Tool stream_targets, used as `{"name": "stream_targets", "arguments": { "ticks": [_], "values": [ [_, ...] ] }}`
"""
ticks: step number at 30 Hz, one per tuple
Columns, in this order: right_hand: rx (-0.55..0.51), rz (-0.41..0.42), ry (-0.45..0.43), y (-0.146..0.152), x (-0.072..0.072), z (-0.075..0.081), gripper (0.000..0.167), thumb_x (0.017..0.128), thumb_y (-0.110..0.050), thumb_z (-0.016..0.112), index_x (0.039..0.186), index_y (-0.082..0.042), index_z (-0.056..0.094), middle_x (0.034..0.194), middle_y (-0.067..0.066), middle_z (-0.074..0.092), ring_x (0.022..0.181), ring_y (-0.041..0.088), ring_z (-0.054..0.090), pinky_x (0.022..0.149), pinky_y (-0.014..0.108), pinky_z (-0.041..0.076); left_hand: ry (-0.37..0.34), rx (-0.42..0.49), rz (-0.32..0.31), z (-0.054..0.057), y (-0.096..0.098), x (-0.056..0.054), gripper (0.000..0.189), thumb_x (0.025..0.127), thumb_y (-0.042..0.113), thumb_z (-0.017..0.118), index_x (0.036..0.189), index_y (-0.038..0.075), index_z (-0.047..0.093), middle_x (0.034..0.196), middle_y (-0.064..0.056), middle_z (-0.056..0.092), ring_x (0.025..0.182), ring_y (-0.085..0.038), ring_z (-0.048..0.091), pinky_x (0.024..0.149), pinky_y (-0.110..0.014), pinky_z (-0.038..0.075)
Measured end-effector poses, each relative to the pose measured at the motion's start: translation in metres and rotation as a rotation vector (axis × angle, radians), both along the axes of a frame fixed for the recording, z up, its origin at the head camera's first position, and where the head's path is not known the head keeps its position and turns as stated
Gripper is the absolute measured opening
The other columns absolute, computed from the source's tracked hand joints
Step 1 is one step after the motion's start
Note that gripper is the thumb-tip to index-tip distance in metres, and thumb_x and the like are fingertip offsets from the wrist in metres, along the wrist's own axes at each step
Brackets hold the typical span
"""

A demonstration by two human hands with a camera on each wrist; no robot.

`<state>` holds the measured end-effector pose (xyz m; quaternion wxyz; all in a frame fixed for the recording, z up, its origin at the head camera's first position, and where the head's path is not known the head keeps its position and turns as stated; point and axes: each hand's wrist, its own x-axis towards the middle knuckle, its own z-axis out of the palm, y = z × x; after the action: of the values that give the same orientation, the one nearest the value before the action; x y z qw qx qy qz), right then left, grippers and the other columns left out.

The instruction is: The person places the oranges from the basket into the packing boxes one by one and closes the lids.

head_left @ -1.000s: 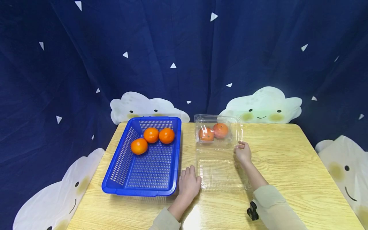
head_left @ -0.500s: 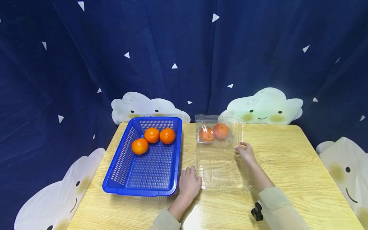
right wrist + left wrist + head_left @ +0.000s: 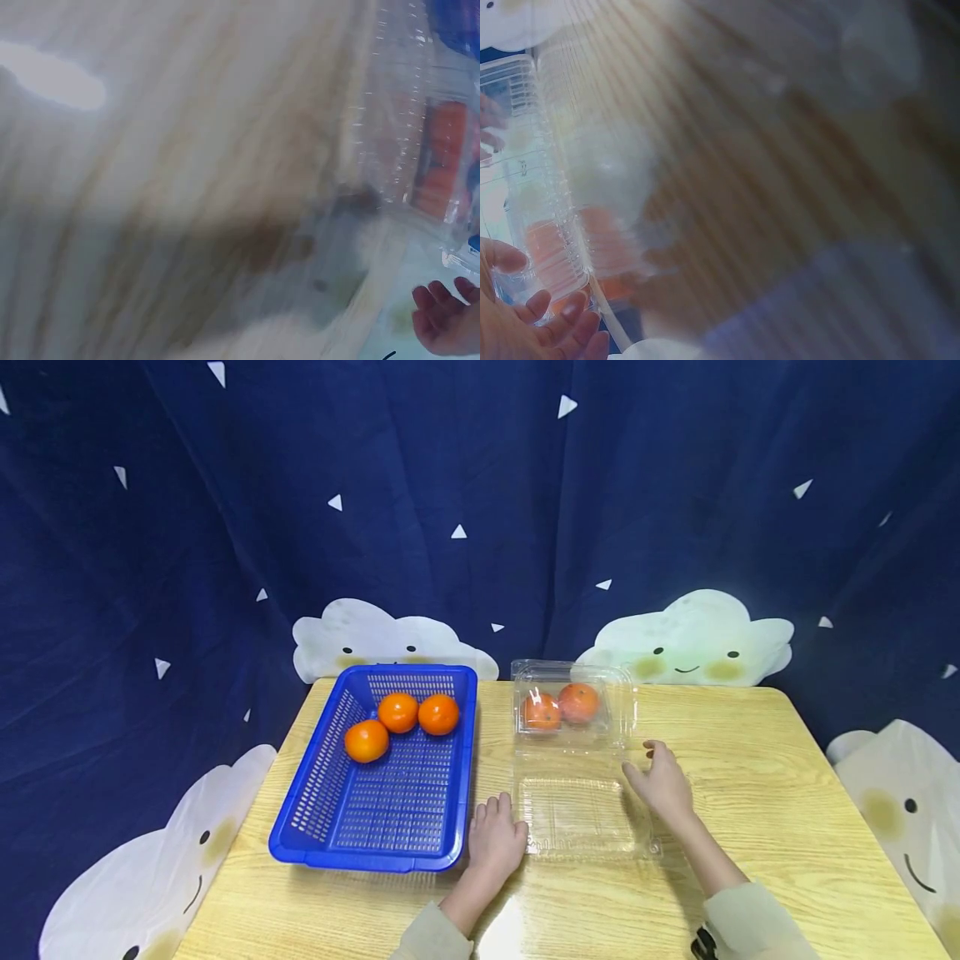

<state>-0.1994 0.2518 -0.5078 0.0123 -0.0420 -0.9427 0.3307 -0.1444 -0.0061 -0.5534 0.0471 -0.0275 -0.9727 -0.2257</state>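
A clear plastic clamshell box [image 3: 577, 818] lies unfolded on the table, its two halves one behind the other. Two oranges [image 3: 579, 703] sit in the far half. My left hand [image 3: 497, 839] rests at the near half's left edge, thumb tip right at the plastic; in the left wrist view its fingers [image 3: 562, 322] bend loosely, apart from the thumb. My right hand [image 3: 663, 785] is off the box's right side with thumb and fingers spread and nothing between them. The right wrist view shows that hand's fingers [image 3: 442, 296] relaxed below the box.
A blue perforated basket [image 3: 468, 760] stands left of the box, close beside my left hand, with three oranges [image 3: 398, 712] toward its back. The wooden table [image 3: 765, 760] ends at a dark blue curtain [image 3: 480, 460] with white clouds and triangles.
My right hand has let go of the box's right edge and drawn back to the right and nearer, fingers spreading. The left hand, box and oranges stay in place.
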Motion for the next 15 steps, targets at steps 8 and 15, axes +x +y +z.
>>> {"name": "stream_targets", "arguments": {
  "ticks": [8,15],
  "values": [
    [0.349,0.079,0.243,0.001,0.022,-0.008,0.057,0.083,-0.031,0.061,0.121,0.009,0.045,0.114,0.032,0.051,0.096,0.048,0.051,0.081,0.061,0.038,0.001,-0.001,0.003,-0.001,0.0,0.0,0.029,0.08,0.024,0.053,0.104,0.007,0.052,0.093,-0.008,0.054,0.086,-0.025,0.048,0.076,-0.039,0.042],
    [0.476,0.093,0.273,0.004,0.036,-0.011,0.055,0.081,-0.032,0.06,0.119,0.006,0.047,0.111,0.028,0.054,0.096,0.047,0.052,0.083,0.06,0.037,0.008,-0.004,0.002,-0.001,0.0,0.0,0.028,0.08,0.024,0.052,0.103,0.007,0.052,0.092,-0.008,0.053,0.085,-0.025,0.048,0.075,-0.038,0.042]
  ]
}}
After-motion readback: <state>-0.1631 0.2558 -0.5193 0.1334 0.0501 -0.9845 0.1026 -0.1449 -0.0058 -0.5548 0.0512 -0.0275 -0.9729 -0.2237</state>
